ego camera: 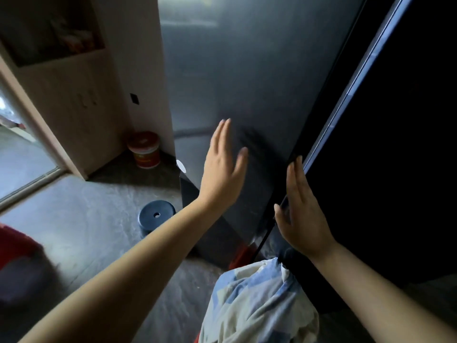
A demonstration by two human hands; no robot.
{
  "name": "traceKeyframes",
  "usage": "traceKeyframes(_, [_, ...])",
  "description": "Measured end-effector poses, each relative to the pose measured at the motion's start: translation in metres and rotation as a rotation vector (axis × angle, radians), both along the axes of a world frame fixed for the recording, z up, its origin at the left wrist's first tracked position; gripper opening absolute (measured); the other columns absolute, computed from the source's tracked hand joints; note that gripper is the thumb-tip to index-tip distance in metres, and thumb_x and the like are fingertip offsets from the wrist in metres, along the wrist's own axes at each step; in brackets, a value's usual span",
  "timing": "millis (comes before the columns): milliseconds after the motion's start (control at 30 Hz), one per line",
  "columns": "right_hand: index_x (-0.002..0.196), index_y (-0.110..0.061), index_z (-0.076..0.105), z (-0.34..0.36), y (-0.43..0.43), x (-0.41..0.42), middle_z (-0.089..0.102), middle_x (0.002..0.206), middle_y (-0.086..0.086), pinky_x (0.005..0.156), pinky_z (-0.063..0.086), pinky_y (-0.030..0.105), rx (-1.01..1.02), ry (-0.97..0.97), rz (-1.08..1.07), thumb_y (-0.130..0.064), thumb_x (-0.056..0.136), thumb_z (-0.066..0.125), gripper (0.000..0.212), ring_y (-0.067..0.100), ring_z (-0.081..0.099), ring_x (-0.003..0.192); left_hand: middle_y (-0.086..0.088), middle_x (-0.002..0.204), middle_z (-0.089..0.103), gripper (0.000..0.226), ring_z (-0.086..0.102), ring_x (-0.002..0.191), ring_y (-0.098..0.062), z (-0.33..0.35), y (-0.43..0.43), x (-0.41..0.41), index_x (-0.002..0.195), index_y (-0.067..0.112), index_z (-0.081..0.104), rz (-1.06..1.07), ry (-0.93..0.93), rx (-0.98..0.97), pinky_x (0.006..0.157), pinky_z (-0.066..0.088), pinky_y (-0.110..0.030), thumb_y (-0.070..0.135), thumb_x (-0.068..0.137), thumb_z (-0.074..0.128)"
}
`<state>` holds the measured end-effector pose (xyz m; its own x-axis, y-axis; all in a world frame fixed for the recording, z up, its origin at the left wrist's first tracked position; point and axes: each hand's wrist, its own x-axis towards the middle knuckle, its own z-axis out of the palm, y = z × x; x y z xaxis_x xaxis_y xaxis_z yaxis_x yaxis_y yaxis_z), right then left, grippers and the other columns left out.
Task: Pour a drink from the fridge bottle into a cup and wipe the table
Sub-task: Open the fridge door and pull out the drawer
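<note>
Head view: you stand right in front of the fridge [284,169], and it fills the top and the right side of what you see. Its gray door [247,70] is tall and a bit shiny. To the right of it is a very dark panel [395,144]. A thin pale strip [346,102] runs down between the two. The inside of the fridge does not show, so you cannot tell where the bottle is.

Your left hand [222,167] is up in front of the gray door, palm toward it. Its fingers are straight and close together, the thumb sticks out to the side, and it holds nothing. It looks a little blurry, and you cannot tell if it touches the door.

Your right hand [301,211] is at the right edge of the gray door, just where the pale strip ends. Its fingers are straight too and point up along that edge. It holds nothing. You cannot tell if it presses on the edge.

Down low, between your arms, is a soft cloth with blue and cream patches [259,300].

On the left, a pale wooden cabinet [74,95] stands next to the fridge. A red and white tub [144,149] sits on the floor in the corner between them. A small white round sticker [181,166] is on the left edge of the fridge, near the tub. A dark blue round thing with a hole in the top [157,214] sits on the gray floor [86,219], just under your left arm. Something red [14,241] shows at the far left edge.
</note>
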<state>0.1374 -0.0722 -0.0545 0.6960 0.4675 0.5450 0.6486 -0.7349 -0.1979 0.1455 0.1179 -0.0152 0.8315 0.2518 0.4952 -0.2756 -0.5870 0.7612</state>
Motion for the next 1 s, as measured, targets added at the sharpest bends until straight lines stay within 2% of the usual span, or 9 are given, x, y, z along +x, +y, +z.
traceKeyframes(133, [0.146, 0.002, 0.017, -0.001, 0.016, -0.018, 0.01, 0.156, 0.014, 0.116, 0.023, 0.035, 0.02, -0.062, 0.024, -0.003, 0.077, 0.066, 0.085, 0.03, 0.017, 0.145, -0.014, 0.152, 0.032, 0.052, 0.023, 0.143, -0.028, 0.062, 0.004, -0.025, 0.144, 0.007, 0.035, -0.173, -0.457, 0.644, 0.117, 0.021, -0.039, 0.019, 0.094, 0.044])
traceKeyframes(200, [0.147, 0.001, 0.019, 0.0, 0.025, -0.026, 0.009, 0.156, 0.013, 0.116, 0.023, 0.036, 0.035, -0.056, 0.019, -0.003, 0.077, 0.065, 0.083, 0.029, 0.017, 0.145, -0.012, 0.148, 0.038, 0.047, 0.028, 0.141, -0.029, 0.08, 0.008, -0.033, 0.142, 0.01, 0.04, -0.232, -0.591, 0.92, 0.115, 0.024, -0.042, 0.018, 0.095, 0.04])
traceKeyframes(367, [0.149, -0.002, 0.017, 0.002, 0.041, -0.044, 0.008, 0.158, 0.011, 0.114, 0.029, 0.042, 0.056, -0.004, 0.025, -0.007, 0.08, 0.064, 0.083, 0.026, 0.016, 0.146, -0.006, 0.15, 0.037, 0.049, 0.026, 0.142, -0.026, 0.084, 0.026, -0.036, 0.142, 0.01, 0.043, -0.13, -0.529, 1.294, 0.117, 0.021, -0.041, 0.03, 0.1, 0.028])
traceKeyframes(467, [0.149, -0.006, 0.018, 0.003, 0.042, -0.048, 0.01, 0.158, 0.009, 0.112, 0.032, 0.039, 0.085, 0.0, 0.036, -0.006, 0.082, 0.063, 0.081, 0.023, 0.018, 0.145, -0.005, 0.152, 0.034, 0.05, 0.024, 0.143, -0.024, 0.084, 0.034, -0.039, 0.143, 0.01, 0.04, -0.076, -0.51, 1.356, 0.117, 0.02, -0.042, 0.032, 0.099, 0.03])
traceKeyframes(600, [0.146, -0.003, 0.026, 0.003, 0.04, -0.05, 0.017, 0.156, 0.013, 0.115, 0.026, 0.03, 0.173, -0.06, -0.036, -0.005, 0.084, 0.058, 0.07, 0.023, 0.021, 0.145, -0.004, 0.152, 0.033, 0.05, 0.024, 0.143, -0.023, 0.083, 0.043, -0.043, 0.145, 0.011, 0.038, -0.061, -0.549, 1.369, 0.117, 0.021, -0.043, 0.031, 0.099, 0.033])
traceKeyframes(700, [0.149, -0.005, 0.02, -0.001, 0.039, -0.047, 0.012, 0.158, 0.01, 0.114, 0.03, 0.038, 0.204, 0.007, -0.084, -0.005, 0.081, 0.064, 0.081, 0.023, 0.017, 0.146, -0.004, 0.151, 0.035, 0.05, 0.027, 0.142, -0.023, 0.081, 0.052, -0.045, 0.144, 0.011, 0.039, -0.043, -0.6, 1.37, 0.116, 0.023, -0.042, 0.03, 0.098, 0.035])
traceKeyframes(767, [0.15, -0.006, 0.018, -0.005, 0.042, -0.048, 0.009, 0.158, 0.008, 0.113, 0.033, 0.038, 0.168, 0.04, -0.072, -0.005, 0.079, 0.068, 0.086, 0.022, 0.016, 0.146, -0.004, 0.152, 0.035, 0.05, 0.026, 0.142, -0.023, 0.079, 0.06, -0.049, 0.145, 0.011, 0.038, -0.041, -0.613, 1.357, 0.116, 0.023, -0.042, 0.029, 0.098, 0.036])
traceKeyframes(867, [0.149, -0.005, 0.019, -0.008, 0.051, -0.055, 0.009, 0.158, 0.01, 0.114, 0.028, 0.035, 0.139, 0.041, -0.055, -0.006, 0.079, 0.067, 0.085, 0.023, 0.015, 0.146, -0.004, 0.152, 0.033, 0.051, 0.025, 0.142, -0.024, 0.075, 0.071, -0.059, 0.146, 0.012, 0.035, -0.018, -0.6, 1.352, 0.116, 0.022, -0.043, 0.029, 0.098, 0.036])
traceKeyframes(1000, [0.148, -0.003, 0.022, -0.014, 0.07, -0.07, 0.01, 0.158, 0.012, 0.114, 0.029, 0.045, 0.167, 0.035, -0.042, -0.002, 0.079, 0.064, 0.081, 0.028, 0.015, 0.146, -0.007, 0.152, 0.033, 0.052, 0.023, 0.143, -0.026, 0.065, 0.079, -0.081, 0.145, 0.011, 0.036, 0.083, -0.541, 1.338, 0.117, 0.018, -0.044, 0.03, 0.097, 0.039])
